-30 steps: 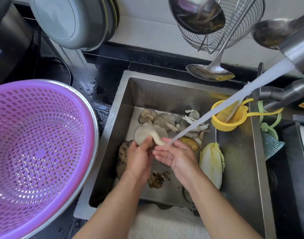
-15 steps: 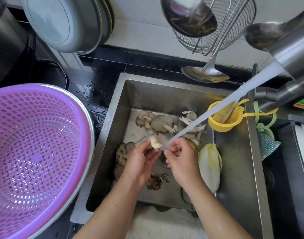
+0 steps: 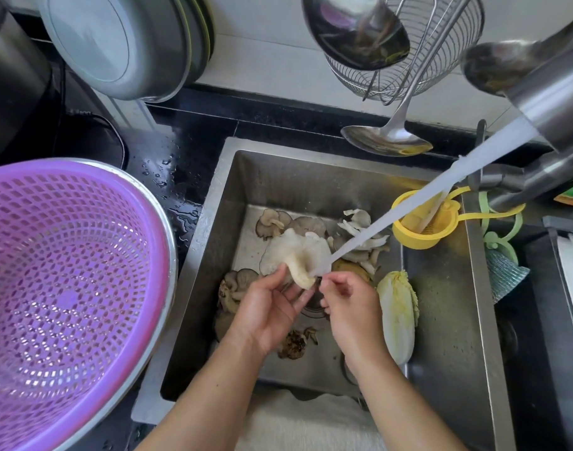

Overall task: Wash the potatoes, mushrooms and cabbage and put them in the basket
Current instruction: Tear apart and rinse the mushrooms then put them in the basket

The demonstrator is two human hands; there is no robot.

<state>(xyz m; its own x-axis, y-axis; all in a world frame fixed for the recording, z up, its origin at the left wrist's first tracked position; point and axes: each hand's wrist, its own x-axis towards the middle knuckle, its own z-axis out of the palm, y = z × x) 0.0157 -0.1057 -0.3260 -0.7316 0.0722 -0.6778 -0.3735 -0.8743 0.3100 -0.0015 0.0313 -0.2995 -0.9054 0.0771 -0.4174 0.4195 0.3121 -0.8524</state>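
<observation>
The square metal sink [image 3: 441, 320] in the middle looks dull and scratched. The round purple plastic basket [image 3: 67, 288] at the left is smooth, full of holes. The silver metal ladle [image 3: 386, 143] at the top is shiny. The black counter [image 3: 181, 164] is glossy and wet.

White tiled wall [image 3: 272, 53] behind a wet black counter [image 3: 181, 164] in bright daylight.

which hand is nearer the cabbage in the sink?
Right. The right hand is just left of the cabbage, pinching the mushroom edge; the left hand grips its stem, farther left.
</observation>
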